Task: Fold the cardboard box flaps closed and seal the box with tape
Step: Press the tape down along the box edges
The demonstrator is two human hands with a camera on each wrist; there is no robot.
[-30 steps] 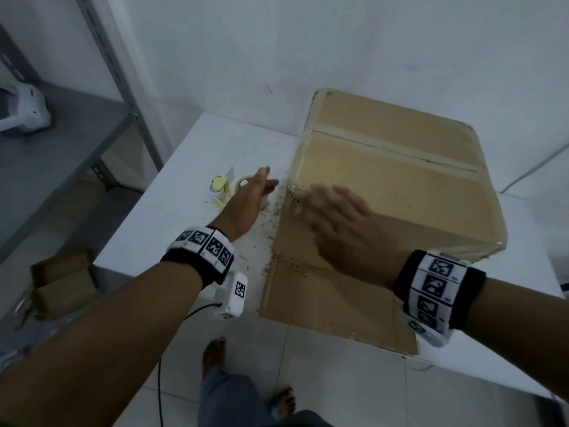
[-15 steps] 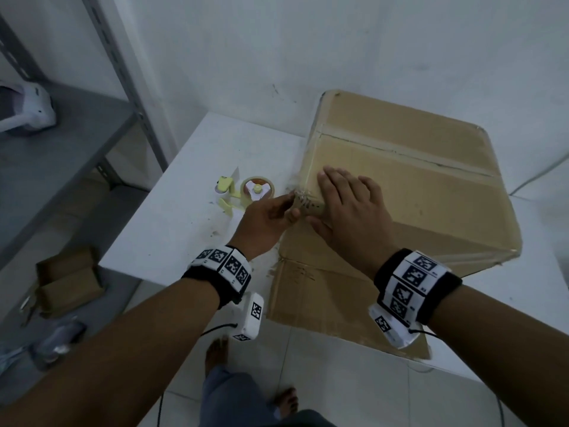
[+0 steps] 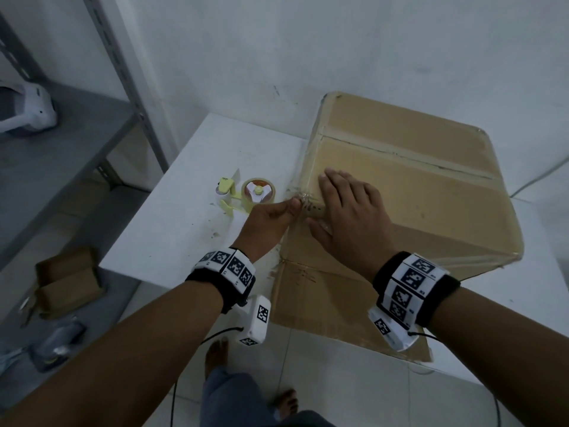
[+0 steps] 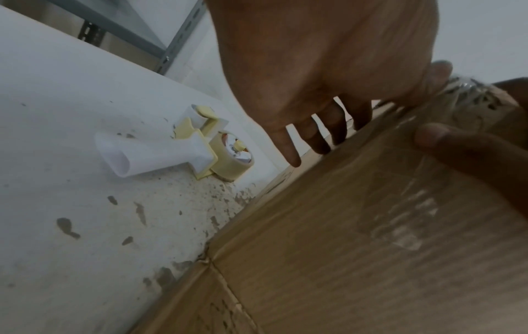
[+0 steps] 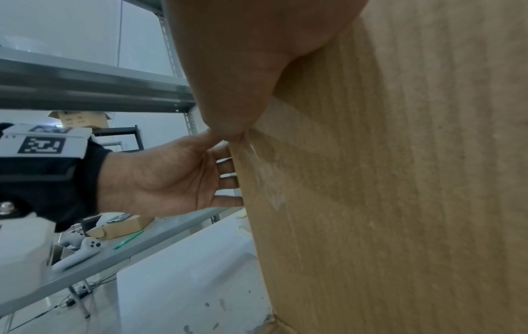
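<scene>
A large cardboard box (image 3: 431, 198) stands on the white table (image 3: 184, 229) with its top flaps folded down and clear tape (image 3: 400, 154) along the seam. My right hand (image 3: 348, 217) lies flat on the box top near the near-left corner, thumb over the front face. My left hand (image 3: 277, 217) is at that same corner: its straight fingers (image 4: 323, 135) press the box's left side, and its thumb sits by a crumpled tape end (image 4: 468, 88). From the right wrist, the left hand (image 5: 160, 176) shows palm-on against the box (image 5: 400, 180). The yellow-and-white tape dispenser (image 3: 258, 192) lies on the table left of the box.
A loose cardboard flap (image 3: 323, 297) at the box's base juts past the table's front edge. A grey metal shelf (image 3: 61, 149) with a white device (image 3: 27, 112) stands at the left. A small open carton (image 3: 67, 282) sits on the floor below it.
My left hand left the tape dispenser and came to the box's near-left corner. My right hand came down flat on the box top beside it.
</scene>
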